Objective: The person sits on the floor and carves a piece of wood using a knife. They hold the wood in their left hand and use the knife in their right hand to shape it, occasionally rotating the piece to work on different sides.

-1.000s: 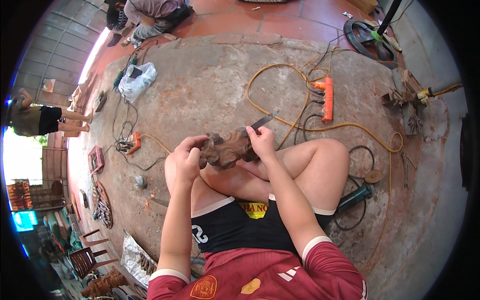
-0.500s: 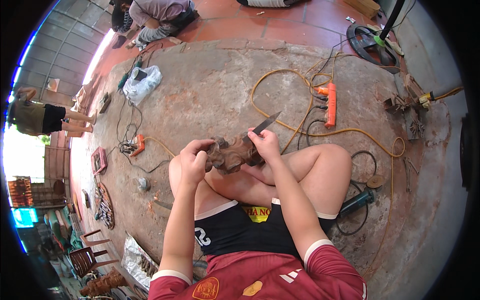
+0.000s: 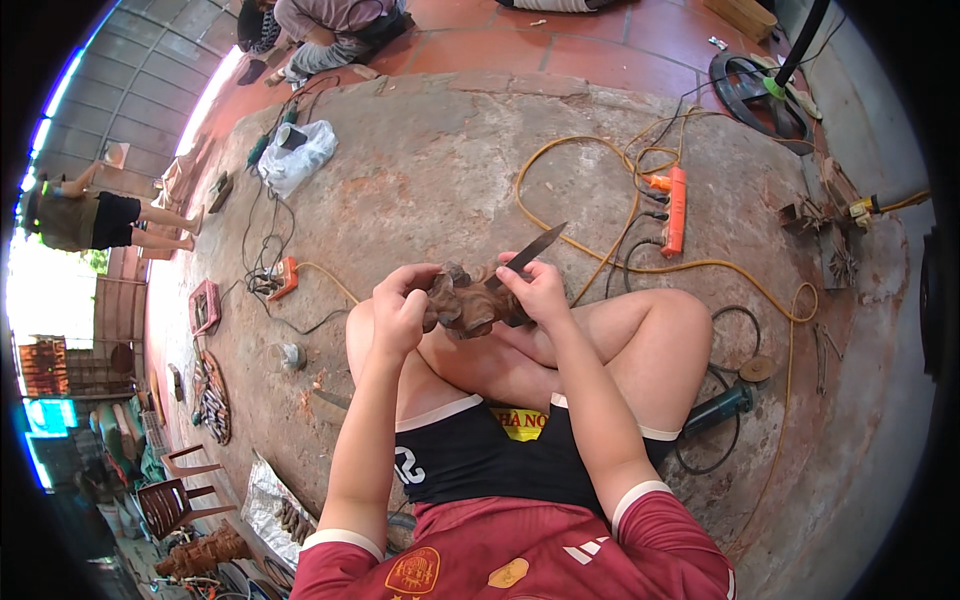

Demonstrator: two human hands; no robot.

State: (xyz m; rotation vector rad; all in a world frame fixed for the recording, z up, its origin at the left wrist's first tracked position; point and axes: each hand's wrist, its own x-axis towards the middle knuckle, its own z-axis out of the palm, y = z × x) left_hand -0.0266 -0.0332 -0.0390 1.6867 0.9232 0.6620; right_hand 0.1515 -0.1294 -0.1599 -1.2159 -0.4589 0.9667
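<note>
A brown carved wooden piece (image 3: 468, 308), knobbly with deep hollows, is held up above my crossed legs. My left hand (image 3: 400, 306) is closed on its left end, thumb and fingers gripping the wood. In my right hand (image 3: 538, 292) is a dark, flat, pointed blade (image 3: 536, 248), its tip slanting up and to the right, away from me. The blade's lower end lies against the carving's upper right side. Those right fingers also rest close to the wood, and their undersides are hidden.
An orange power strip (image 3: 676, 212) with a looping yellow cord lies ahead right. A green power tool (image 3: 722, 408) is by my right knee. On the left are another orange strip (image 3: 287, 278), a glass jar (image 3: 291, 356), a plastic bag (image 3: 300, 165) and a pile of hand tools (image 3: 212, 405).
The carving has tipped slightly between my hands, and the blade's lower end has moved over its top. The whole view has shifted a little right. A person at far left has raised an arm.
</note>
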